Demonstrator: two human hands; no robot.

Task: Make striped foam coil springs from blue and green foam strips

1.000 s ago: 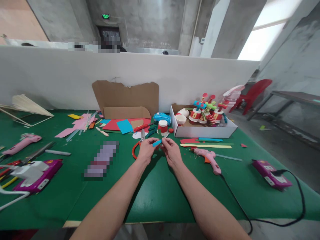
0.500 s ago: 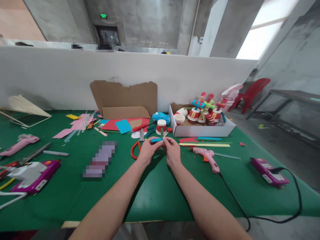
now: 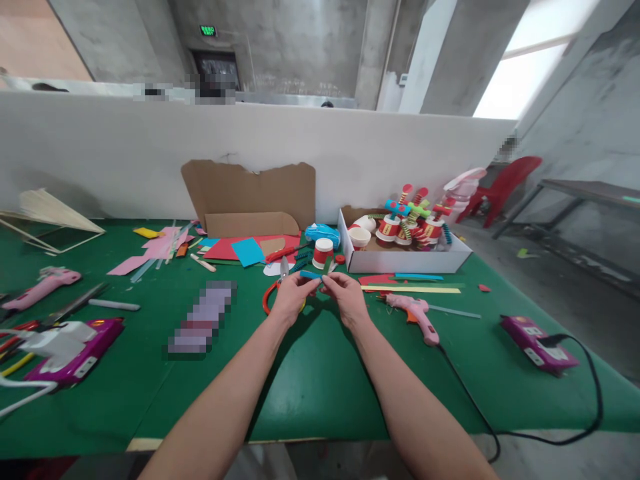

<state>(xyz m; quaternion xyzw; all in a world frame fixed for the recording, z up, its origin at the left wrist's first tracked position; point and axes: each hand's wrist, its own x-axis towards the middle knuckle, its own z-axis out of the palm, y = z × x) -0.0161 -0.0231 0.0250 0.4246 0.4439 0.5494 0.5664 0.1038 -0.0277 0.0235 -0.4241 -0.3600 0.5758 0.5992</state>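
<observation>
My left hand (image 3: 291, 297) and my right hand (image 3: 346, 298) meet above the green table (image 3: 310, 380), fingers pinched together. Between them they hold a small blue strip (image 3: 310, 275) crossed with a thin green strip (image 3: 327, 268). Red-handled scissors (image 3: 274, 288) lie on the table just under and left of my left hand. A red and white paper cup (image 3: 323, 253) stands right behind the strips.
A white box (image 3: 407, 261) with decorated cups sits at the right rear. A pink glue gun (image 3: 416, 316) lies right of my hands, its black cord running off the edge. Purple power strips (image 3: 539, 345) lie on both sides. Coloured paper scraps and cardboard (image 3: 250, 193) sit behind.
The blue strip has turned from tilted to nearly level and risen slightly. Both hands have shifted a little as they work the strips together.
</observation>
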